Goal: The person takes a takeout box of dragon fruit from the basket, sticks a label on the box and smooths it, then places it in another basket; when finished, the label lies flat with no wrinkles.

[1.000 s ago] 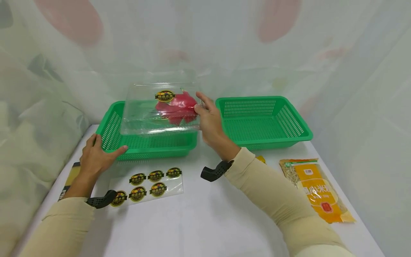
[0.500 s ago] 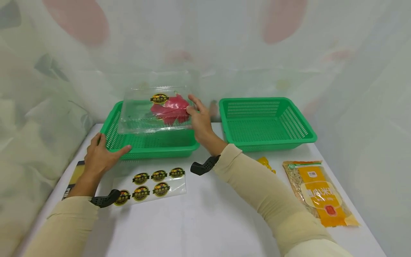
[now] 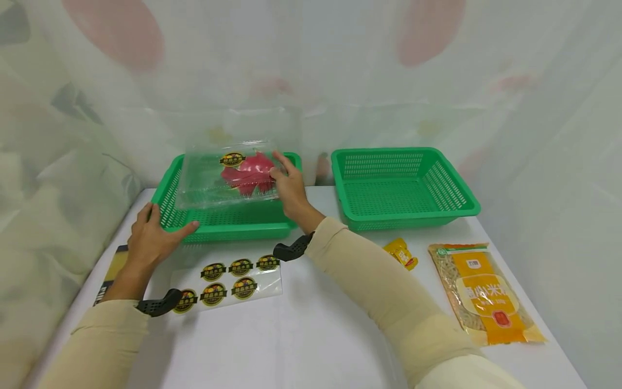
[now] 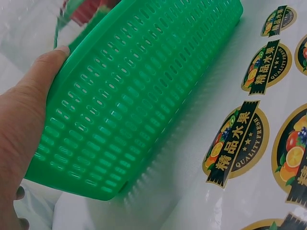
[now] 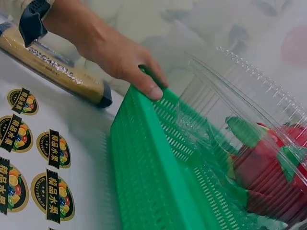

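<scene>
In the head view my right hand (image 3: 293, 192) holds a clear plastic clamshell box (image 3: 204, 181) by its right end. Inside lies a red-pink dragon fruit (image 3: 256, 168) with green tips, and a round fruit label (image 3: 232, 159) sits on the lid. The box is tilted over the left green basket (image 3: 243, 232). My left hand (image 3: 154, 237) grips that basket's front left corner. Its thumb lies on the front rim, as the right wrist view shows with the left hand (image 5: 127, 62) too. The right hand's fingers are out of the right wrist view.
A second green basket (image 3: 405, 219) stands to the right. Before the left one lies a sheet of round fruit stickers (image 3: 228, 286). A small yellow packet (image 3: 401, 254) and an orange noodle bag (image 3: 486, 294) lie at right. A yellow-brown package (image 5: 57, 67) rests at left.
My right hand has moved left and down with the clamshell box, bringing it lower over the left basket. The left hand stays on the basket corner. The small yellow packet has come into fuller view.
</scene>
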Demonstrator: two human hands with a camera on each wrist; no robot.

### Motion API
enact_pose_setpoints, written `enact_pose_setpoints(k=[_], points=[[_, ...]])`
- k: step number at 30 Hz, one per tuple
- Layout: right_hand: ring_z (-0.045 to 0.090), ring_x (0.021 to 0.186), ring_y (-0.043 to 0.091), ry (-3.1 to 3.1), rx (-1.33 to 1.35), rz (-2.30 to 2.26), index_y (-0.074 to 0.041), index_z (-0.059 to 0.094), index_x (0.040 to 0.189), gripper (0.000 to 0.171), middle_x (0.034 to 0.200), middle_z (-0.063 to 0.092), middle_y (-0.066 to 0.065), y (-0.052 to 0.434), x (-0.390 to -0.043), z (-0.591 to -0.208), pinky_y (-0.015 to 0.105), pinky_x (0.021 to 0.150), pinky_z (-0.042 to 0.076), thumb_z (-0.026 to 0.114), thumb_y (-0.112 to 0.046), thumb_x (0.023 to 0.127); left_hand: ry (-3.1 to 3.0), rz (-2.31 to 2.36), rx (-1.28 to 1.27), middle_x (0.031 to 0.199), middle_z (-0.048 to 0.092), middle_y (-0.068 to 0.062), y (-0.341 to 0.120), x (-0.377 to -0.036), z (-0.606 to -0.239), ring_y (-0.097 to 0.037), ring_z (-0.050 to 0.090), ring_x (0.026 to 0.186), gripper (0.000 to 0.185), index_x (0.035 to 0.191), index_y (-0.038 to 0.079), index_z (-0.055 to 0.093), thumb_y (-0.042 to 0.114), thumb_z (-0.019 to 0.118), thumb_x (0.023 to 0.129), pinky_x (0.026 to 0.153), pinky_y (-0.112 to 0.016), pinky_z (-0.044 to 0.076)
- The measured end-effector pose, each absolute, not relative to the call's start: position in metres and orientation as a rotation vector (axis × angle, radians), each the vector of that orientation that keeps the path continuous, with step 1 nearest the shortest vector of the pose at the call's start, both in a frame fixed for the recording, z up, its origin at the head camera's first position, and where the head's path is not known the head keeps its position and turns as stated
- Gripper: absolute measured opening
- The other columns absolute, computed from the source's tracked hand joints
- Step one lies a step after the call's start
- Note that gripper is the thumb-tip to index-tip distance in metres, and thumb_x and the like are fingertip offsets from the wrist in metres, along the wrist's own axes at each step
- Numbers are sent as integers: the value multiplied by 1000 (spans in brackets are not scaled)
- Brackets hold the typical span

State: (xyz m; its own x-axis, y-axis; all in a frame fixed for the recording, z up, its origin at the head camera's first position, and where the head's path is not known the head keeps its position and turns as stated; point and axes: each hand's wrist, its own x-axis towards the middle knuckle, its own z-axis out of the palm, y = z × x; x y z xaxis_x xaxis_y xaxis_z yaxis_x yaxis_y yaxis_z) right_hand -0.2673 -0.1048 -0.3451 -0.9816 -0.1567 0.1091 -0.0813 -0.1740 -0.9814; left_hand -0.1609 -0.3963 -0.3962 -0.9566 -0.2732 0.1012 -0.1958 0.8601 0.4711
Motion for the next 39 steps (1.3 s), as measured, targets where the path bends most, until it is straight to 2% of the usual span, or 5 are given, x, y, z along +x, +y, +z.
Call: enact_pose_setpoints(k=[3, 6, 12, 30, 39], points=[[30, 49, 11, 2014, -293, -2347, -19, 51, 141, 42, 111, 56, 5, -113, -269, -349, 23, 45, 27, 51, -11, 101, -2871, -698, 367, 157, 0, -24, -396, -160, -395, -56, 11, 134, 114, 152, -3, 2, 68, 59, 82, 92, -75, 17], [31, 47, 11, 2035, -289, -2331, -15, 50, 142, 43, 102, 57, 5, -120, -271, -351, 23, 42, 28, 51, -10, 100, -2874, -692, 370, 157, 0, -24, -396, -159, -394, -56, 11, 134, 115, 152, -3, 2, 68, 59, 82, 92, -75, 17], [40, 52, 11, 2026, -237, -2274, -18, 50, 142, 43, 96, 58, 5, -132, -272, -355, 26, 41, 35, 51, -11, 100, -2875, -687, 387, 157, 1, -25, -396, -157, -394, -56, 13, 134, 115, 152, -3, 2, 69, 58, 82, 92, -75, 19], [28, 40, 12, 2045, -179, -2183, -19, 50, 143, 42, 98, 64, 0, -156, -264, -373, 25, 38, 28, 51, -14, 101, -2880, -674, 402, 157, 0, -23, -393, -153, -390, -54, 11, 136, 116, 152, -2, 2, 72, 56, 81, 93, -76, 17], [33, 43, 11, 2071, -147, -2159, -17, 51, 142, 43, 93, 65, 4, -165, -264, -373, 24, 42, 31, 50, -10, 100, -2862, -666, 389, 157, 2, -24, -391, -150, -389, -54, 12, 136, 116, 152, -5, 5, 71, 57, 81, 94, -76, 17]])
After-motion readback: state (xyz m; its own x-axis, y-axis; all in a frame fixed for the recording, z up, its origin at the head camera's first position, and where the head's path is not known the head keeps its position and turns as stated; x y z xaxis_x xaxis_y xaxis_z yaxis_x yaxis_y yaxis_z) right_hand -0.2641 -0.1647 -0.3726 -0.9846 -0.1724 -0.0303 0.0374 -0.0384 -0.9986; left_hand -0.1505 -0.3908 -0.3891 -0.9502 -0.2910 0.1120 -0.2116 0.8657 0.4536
